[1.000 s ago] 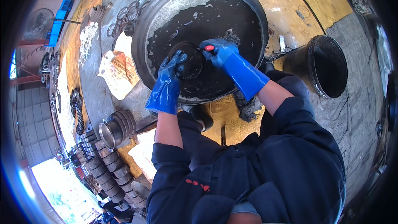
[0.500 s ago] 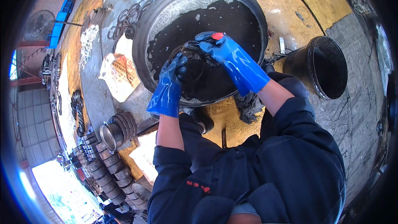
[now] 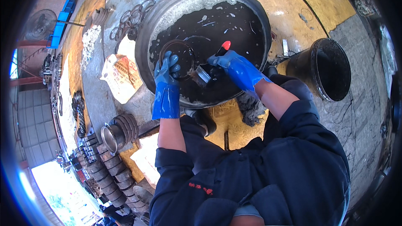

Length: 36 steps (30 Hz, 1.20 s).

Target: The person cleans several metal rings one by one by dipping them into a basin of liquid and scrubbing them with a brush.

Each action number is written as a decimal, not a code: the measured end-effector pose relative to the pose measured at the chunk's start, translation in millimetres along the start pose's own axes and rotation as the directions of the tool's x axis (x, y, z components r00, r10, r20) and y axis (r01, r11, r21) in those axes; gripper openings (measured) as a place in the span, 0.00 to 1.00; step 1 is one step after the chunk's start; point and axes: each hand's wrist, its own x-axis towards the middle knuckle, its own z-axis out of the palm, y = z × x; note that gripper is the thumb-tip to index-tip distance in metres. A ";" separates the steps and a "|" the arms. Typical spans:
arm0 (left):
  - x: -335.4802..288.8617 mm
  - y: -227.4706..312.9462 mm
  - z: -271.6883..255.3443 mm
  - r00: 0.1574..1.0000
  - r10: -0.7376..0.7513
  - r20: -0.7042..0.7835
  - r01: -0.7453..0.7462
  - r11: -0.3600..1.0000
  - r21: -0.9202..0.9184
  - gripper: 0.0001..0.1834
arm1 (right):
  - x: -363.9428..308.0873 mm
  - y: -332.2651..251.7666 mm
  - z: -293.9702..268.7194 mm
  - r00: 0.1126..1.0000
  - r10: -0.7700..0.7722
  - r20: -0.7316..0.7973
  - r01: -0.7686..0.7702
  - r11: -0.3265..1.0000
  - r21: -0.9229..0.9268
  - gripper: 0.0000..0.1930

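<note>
My left hand (image 3: 167, 70), in a long blue rubber glove, grips a dark wet metal ring (image 3: 194, 60) by its near left side. My right hand (image 3: 233, 63), gloved the same way, is closed on a paintbrush (image 3: 203, 75). The brush has a dark handle with a red end pointing up and away, and its metal ferrule shows below the fingers. Its bristles are at the ring's right lower edge; whether they touch it I cannot tell. Both hands are over a large round basin (image 3: 143, 44) of black liquid with pale froth along its far left side.
A black bucket (image 3: 302, 68) stands tilted-looking at the right. Left of the basin lie a printed sack (image 3: 121, 77) and several loose rings (image 3: 125, 21). Stacked metal rings (image 3: 125, 127) and rows of dark cylindrical parts (image 3: 111, 171) stand at the lower left.
My right hand has moved down and right from the ring's far edge, so the brush now shows. The ring is turned more face-on, with my left hand slightly lower and further left.
</note>
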 end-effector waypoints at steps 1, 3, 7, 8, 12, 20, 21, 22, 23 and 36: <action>4.3 -1.3 -2.5 1.000 0.002 0.002 -0.002 1.000 0.001 0.20 | 8.2 4.8 2.3 1.000 -0.006 -0.014 0.006 1.000 -0.010 0.20; 12.5 -2.2 -7.3 0.988 -0.041 0.152 0.062 0.988 -0.139 0.28 | 25.6 0.4 3.1 0.996 -0.045 -0.075 0.039 0.996 -0.077 0.19; 12.2 -3.7 -4.9 0.923 -0.073 0.377 0.186 0.944 -0.273 0.31 | 31.1 -11.1 -9.6 0.973 -0.146 -0.179 0.127 0.985 -0.116 0.15; 7.2 -4.6 -2.3 0.924 -0.071 0.377 0.185 0.943 -0.276 0.31 | 32.5 -13.1 -13.5 0.964 -0.171 -0.205 0.159 0.984 -0.075 0.14; -24.8 -0.6 25.5 0.952 0.053 0.302 -0.048 0.999 -0.023 0.22 | 30.2 -33.3 -20.4 0.926 -0.194 -0.322 0.156 0.978 -0.142 0.13; -30.0 -12.9 39.7 0.633 0.393 0.668 -0.720 -0.021 0.694 0.16 | 21.5 -49.7 -30.4 0.896 -0.190 -0.401 0.104 0.968 -0.227 0.14; -30.2 -13.9 40.5 0.585 0.428 0.689 -0.737 -0.074 0.672 0.16 | 24.3 -47.5 -32.5 0.896 -0.193 -0.399 0.107 0.968 -0.227 0.14; -30.3 -14.7 41.0 0.536 0.459 0.708 -0.749 -0.129 0.650 0.15 | 29.8 -43.4 -34.6 0.907 -0.191 -0.376 0.120 0.971 -0.206 0.14; -30.1 -15.4 41.7 0.536 0.461 0.707 -0.747 -0.132 0.652 0.15 | 34.0 -40.2 -35.9 0.916 -0.191 -0.352 0.132 0.974 -0.184 0.14; -40.4 -23.9 52.3 0.502 0.491 0.711 -0.771 -0.118 0.626 0.16 | 28.6 -41.5 -46.1 0.890 -0.244 -0.385 0.216 0.970 -0.114 0.15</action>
